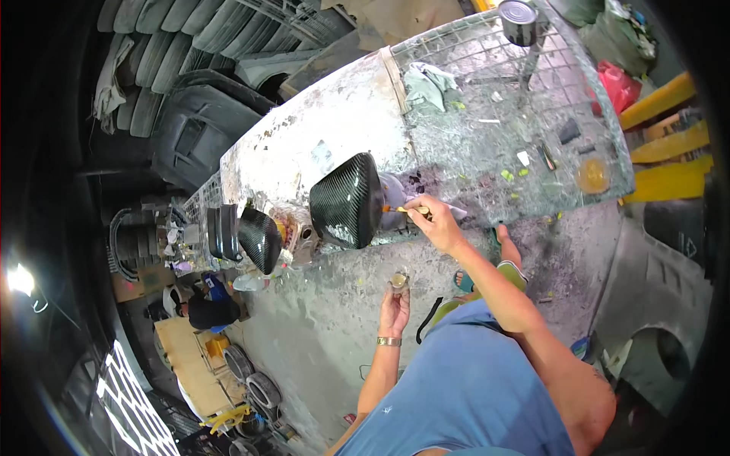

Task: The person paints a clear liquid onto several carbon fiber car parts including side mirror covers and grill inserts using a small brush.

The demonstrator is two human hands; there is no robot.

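Observation:
Pinched in the fingers of my right hand [432, 220] is a small brush [401, 209]. Its tip meets the right edge of a glossy black carbon-fibre part [346, 201], which stands raised at the near edge of the workbench. My left hand [393, 313], with a metal-band watch on the wrist, holds up a small clear cup [399, 280] containing yellowish liquid. The cup is below and in front of the bench edge, apart from the brush. A pale, rounded support [393, 196] shows partly behind the carbon-fibre part.
Along the bench [357, 99] lie a crumpled cloth [428, 83], a tin can [518, 23] and an amber round container [593, 176]. A second carbon-fibre part [259, 240] stands farther left. Someone in dark clothing [213, 310] is at the lower left, near several tyres [262, 388].

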